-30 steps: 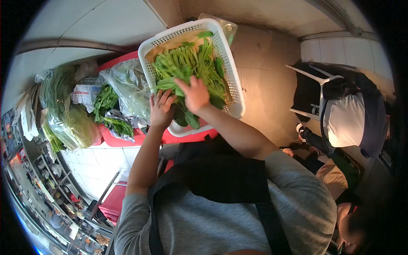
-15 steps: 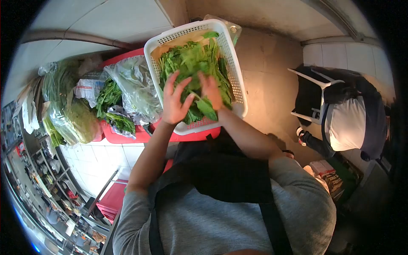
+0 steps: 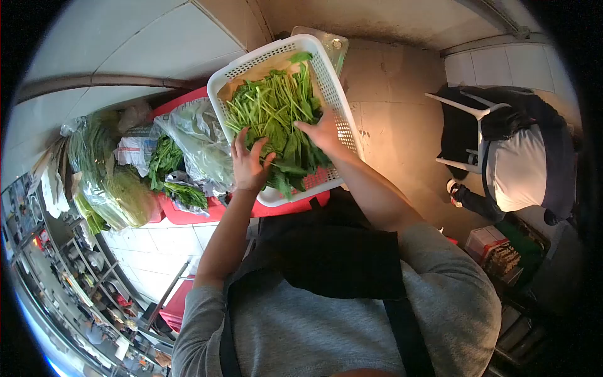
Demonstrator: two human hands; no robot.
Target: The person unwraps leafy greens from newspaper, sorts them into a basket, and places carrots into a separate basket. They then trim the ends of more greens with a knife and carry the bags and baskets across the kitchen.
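Note:
A white perforated basket (image 3: 347,119) holds a heap of leafy greens (image 3: 282,107), with pale stems toward the far side and dark leaves nearer me. My left hand (image 3: 250,162) is at the heap's lower left, its fingers spread against the leaves. At the right side of the heap lies my right hand (image 3: 323,133), thumb apart and pointing left over the leaves; its other fingers are partly hidden between the greens and the basket wall. Brownish lining shows at the basket's far end, with one loose leaf (image 3: 300,56) there.
Left of the basket, plastic bags of greens (image 3: 201,141) and bundled vegetables (image 3: 119,188) lie on a red surface (image 3: 182,212). A clear container (image 3: 333,47) sits behind the basket. A person (image 3: 518,169) is on a white chair (image 3: 461,164) at the right, near boxes (image 3: 487,242).
My hands have moved apart to opposite sides of the heap. The greens now lie bunched with stems showing, and the leaf that was between my hands is no longer distinct.

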